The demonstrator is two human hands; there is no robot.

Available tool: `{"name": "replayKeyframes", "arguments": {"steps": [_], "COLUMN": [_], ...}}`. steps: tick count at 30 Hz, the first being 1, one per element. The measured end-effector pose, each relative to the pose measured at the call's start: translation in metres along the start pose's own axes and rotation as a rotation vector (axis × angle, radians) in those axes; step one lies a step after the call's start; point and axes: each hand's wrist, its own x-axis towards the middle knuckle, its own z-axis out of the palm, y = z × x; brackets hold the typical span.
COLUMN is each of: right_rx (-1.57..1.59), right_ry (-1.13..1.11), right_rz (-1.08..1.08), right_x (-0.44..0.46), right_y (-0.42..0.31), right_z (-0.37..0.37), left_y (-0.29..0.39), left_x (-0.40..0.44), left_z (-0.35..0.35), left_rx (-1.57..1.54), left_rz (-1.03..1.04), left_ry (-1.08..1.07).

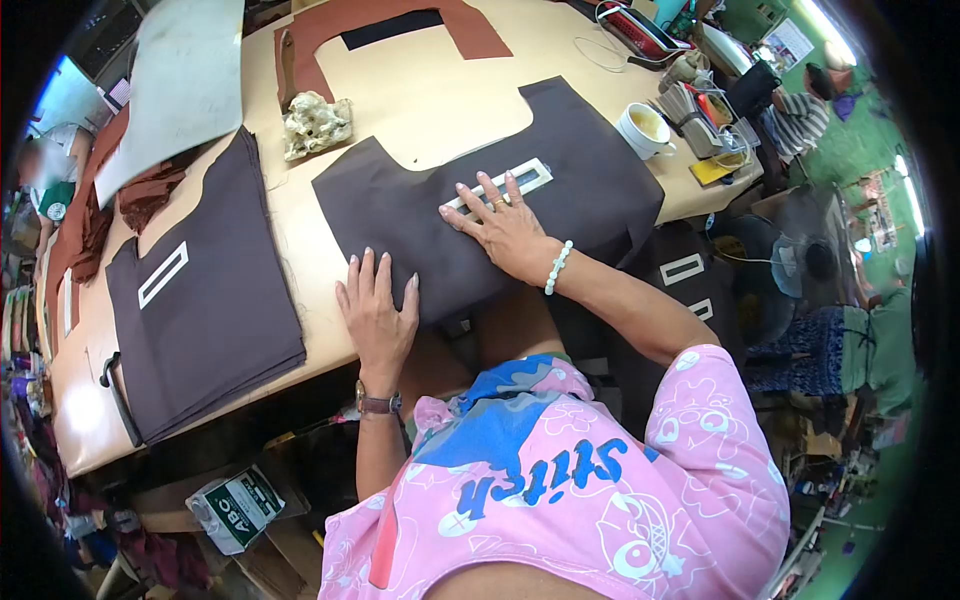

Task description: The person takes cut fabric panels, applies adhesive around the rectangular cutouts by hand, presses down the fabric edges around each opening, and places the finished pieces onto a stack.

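Note:
A dark garment panel [590, 150] with a cut-out neckline lies on the table in front of me, its near part hanging over the edge. On it sits a white rectangular frame-shaped strip [535, 178] with a dark middle. My right hand [505, 228] rests over this strip's left part with fingers spread, holding nothing. Nearer the table's front edge, my left hand [378, 310] lies flat on the panel's lower left corner, fingers apart. To the left is a stack of dark panels [215, 290], the top one bearing a similar white frame [163, 275].
A cream lumpy block [315, 128] with a wooden-handled tool [287, 70] stands behind the panel. A white cup [640, 140] with yellowish contents sits right. Scissors [120, 400] lie at the left edge. Rust-brown pieces [310, 35] lie at the back. Other people are nearby.

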Motion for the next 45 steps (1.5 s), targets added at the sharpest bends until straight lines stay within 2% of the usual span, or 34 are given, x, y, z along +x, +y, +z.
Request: {"name": "replayKeyframes", "arguments": {"steps": [4,7,9,11,13,15,19,20,23,24,27,30,34,37,38,39,41,45], "right_rx": [0.167,0.511,0.845,1.058,0.905,0.572,0.434,0.397,0.320,0.127,0.342,0.327,0.337,0.336,0.361,0.406,0.494,0.794], "right_ry": [0.048,-0.183,-0.091,0.213,0.363,0.453,0.345,0.254,0.205,0.301,0.342,0.297,0.276,0.481,0.482,0.478,0.468,0.760], "right_rz": [-0.046,-0.063,-0.173,-0.106,0.099,0.332,0.467,0.499,0.651,0.653,0.795,0.881,0.957,0.897,0.883,0.872,0.858,0.738], "right_x": [-0.004,-0.005,-0.001,-0.005,-0.013,-0.026,-0.034,-0.033,-0.019,-0.014,0.002,0.010,0.024,0.029,0.029,0.029,0.026,0.011], "right_y": [0.006,0.023,0.052,0.084,0.120,0.144,0.179,0.183,0.184,0.186,0.192,0.191,0.198,0.207,0.209,0.211,0.211,0.198], "right_z": [0.007,-0.016,-0.008,0.001,-0.008,-0.012,0.027,0.034,0.057,0.069,0.082,0.066,0.067,0.081,0.080,0.079,0.074,0.049], "left_y": [0.000,0.000,0.001,0.001,-0.002,-0.007,-0.009,-0.011,-0.005,-0.003,-0.003,-0.011,-0.017,-0.021,-0.020,-0.017,-0.007,0.002], "left_x": [0.000,0.000,0.001,0.003,0.005,0.010,0.023,0.023,0.026,0.026,0.027,0.029,0.038,0.040,0.041,0.043,0.042,0.041], "left_z": [0.001,0.001,0.001,-0.003,-0.002,0.004,0.010,0.015,0.018,0.018,0.017,0.022,0.020,0.021,0.020,0.019,0.013,-0.001], "left_rx": [0.010,0.012,0.006,-0.020,-0.054,-0.092,0.205,0.222,0.162,0.136,0.108,0.184,0.109,0.011,-0.030,-0.072,-0.245,-0.734], "left_rz": [-0.004,-0.007,-0.015,-0.021,-0.069,-0.153,-0.226,-0.221,-0.263,-0.273,-0.335,-0.417,-0.333,-0.280,-0.259,-0.236,-0.357,-0.448], "left_ry": [0.002,0.000,-0.001,-0.022,0.015,0.107,0.118,0.096,0.048,0.041,0.076,0.165,0.121,0.104,0.089,0.074,0.083,0.181]}}
